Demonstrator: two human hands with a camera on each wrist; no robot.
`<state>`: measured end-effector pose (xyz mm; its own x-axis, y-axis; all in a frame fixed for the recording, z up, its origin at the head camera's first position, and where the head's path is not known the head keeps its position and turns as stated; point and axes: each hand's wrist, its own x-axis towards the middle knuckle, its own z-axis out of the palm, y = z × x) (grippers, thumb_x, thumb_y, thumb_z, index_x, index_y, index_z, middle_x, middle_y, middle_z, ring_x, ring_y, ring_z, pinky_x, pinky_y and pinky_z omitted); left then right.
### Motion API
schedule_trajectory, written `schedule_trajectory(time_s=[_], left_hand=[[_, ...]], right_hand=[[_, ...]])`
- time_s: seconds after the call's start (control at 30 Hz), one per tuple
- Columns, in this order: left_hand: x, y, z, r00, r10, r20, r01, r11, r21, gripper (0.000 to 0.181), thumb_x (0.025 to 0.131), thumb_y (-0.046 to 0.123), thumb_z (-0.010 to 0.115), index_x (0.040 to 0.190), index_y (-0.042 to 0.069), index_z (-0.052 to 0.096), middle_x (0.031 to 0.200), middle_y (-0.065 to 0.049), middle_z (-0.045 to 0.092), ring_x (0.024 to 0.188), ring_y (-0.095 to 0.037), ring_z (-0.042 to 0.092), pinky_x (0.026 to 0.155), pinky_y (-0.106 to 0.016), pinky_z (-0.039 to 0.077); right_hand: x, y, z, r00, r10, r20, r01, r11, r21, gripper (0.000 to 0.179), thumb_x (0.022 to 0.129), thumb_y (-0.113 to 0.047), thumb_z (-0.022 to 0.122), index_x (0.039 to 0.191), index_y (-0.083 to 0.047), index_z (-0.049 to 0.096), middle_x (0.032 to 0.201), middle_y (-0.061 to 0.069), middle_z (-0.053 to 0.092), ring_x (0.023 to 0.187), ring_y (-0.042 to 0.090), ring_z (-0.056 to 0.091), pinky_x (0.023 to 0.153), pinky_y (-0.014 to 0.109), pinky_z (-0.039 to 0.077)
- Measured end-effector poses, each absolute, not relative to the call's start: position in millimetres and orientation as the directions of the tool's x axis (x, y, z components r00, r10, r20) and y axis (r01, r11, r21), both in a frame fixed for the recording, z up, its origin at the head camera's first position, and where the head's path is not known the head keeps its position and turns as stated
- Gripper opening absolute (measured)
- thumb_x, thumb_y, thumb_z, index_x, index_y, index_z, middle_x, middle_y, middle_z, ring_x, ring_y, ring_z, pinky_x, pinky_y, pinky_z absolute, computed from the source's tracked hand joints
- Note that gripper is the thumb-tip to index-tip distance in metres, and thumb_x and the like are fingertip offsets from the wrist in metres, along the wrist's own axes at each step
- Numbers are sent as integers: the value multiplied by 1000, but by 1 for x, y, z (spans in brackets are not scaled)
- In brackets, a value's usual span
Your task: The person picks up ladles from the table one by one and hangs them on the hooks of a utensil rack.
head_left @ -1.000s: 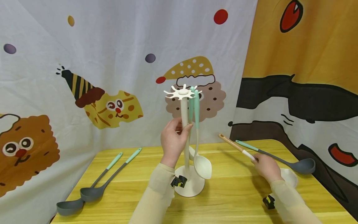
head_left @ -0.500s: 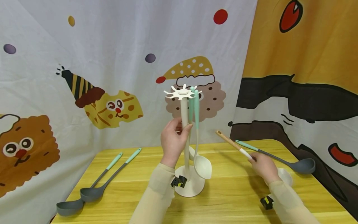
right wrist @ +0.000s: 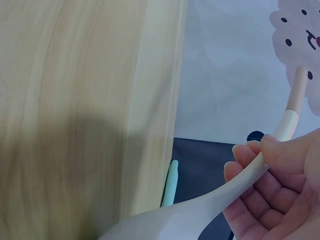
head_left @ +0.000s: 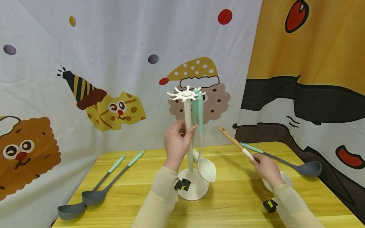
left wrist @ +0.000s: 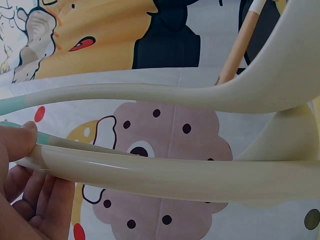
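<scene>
A cream utensil stand [head_left: 188, 114] with a pronged top stands upright near the table's middle. My left hand [head_left: 178, 144] grips its pole, the thumb on the near side in the left wrist view. Two cream utensils with mint handles hang from the right prongs; the nearer is a ladle [head_left: 207, 170] with a pointed lip, and the rear one is partly hidden. To the right, my right hand [head_left: 268, 169] pinches the white neck of a wooden-handled ladle [right wrist: 230, 192], held tilted above the table. Its wooden handle end points up toward the stand; my hand and wrist partly cover its bowl.
Two grey ladles with mint handles, one front [head_left: 71, 210] and one behind [head_left: 95, 197], lie on the left of the wooden table [head_left: 142, 202]. Another grey ladle [head_left: 309, 169] lies at the right, behind my right hand. A printed curtain [head_left: 128, 38] hangs behind the table.
My right hand has moved a little left and up with the wooden-handled ladle, and its handle end has risen. My left hand and the stand have stayed still.
</scene>
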<state>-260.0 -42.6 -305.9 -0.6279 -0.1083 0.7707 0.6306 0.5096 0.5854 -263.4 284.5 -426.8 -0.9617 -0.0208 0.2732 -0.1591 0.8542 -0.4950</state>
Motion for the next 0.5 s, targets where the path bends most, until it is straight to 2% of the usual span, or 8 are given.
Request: schedule_trajectory(time_s=[0.07,0.2,0.3,0.5], left_hand=[[-260,-43,-306,-625,-106,773,633,512,581,24,89,21,77,104,4,70,87,-8,66,73,-20,67,66,-30,59],[-259,-43,-305,-624,-101,775,635,512,578,24,89,21,76,104,4,70,87,-8,66,74,-20,67,66,-29,59],[-259,-43,-305,-623,-100,775,638,509,578,24,89,21,76,104,4,70,87,-8,66,74,-20,67,66,-29,59],[-259,-43,-305,-625,-103,774,636,508,581,24,89,22,76,104,4,70,87,-8,66,74,-21,67,66,-29,59]], right_hand=[[-263,283,-426,-959,-23,282,-168,850,-500,23,97,-11,62,114,5,67,78,6,62,58,19,42,53,33,33],[-262,279,-423,-952,-25,304,-185,839,-511,24,98,-11,62,115,5,67,80,7,63,59,19,42,53,33,34],[-262,277,-418,-947,-21,320,-196,829,-524,27,98,-12,62,118,5,66,88,10,67,62,18,44,54,33,35],[-261,269,-406,-939,-17,344,-213,813,-541,24,98,-13,63,115,3,67,88,10,67,66,20,49,57,34,39]])
